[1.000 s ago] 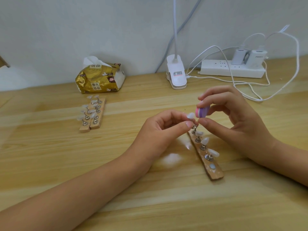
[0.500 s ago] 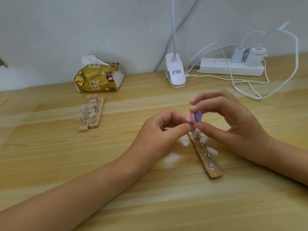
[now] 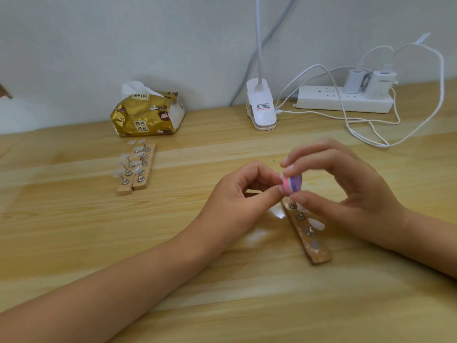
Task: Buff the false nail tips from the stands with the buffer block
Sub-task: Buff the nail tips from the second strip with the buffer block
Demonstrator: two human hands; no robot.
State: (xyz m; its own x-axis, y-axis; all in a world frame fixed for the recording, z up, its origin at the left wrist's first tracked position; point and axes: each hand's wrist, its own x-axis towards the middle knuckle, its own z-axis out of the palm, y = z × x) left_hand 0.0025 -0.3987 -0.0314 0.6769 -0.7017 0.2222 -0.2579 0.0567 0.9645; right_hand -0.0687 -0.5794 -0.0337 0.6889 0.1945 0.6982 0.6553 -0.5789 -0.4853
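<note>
My right hand [image 3: 346, 191] pinches a small pink and purple buffer block [image 3: 292, 183] between thumb and fingers. My left hand [image 3: 239, 201] pinches a nail tip on its small metal stand right against the block; the tip itself is mostly hidden by my fingers. Below both hands a wooden strip [image 3: 306, 233] lies on the desk with a few metal stands, one bearing a clear nail tip [image 3: 316, 224]. Two more wooden strips [image 3: 138, 177] with several nail tips sit at the left.
A gold tissue pack [image 3: 146, 115] lies at the back left. A white clip lamp base [image 3: 262, 110] and a power strip [image 3: 343, 101] with chargers and loose white cables [image 3: 371, 134] are along the wall. The wooden desk [image 3: 74, 231] spreads all round.
The buffer block has moved down and left against the tip that my left hand holds. Both hands have drawn slightly closer together over the strip.
</note>
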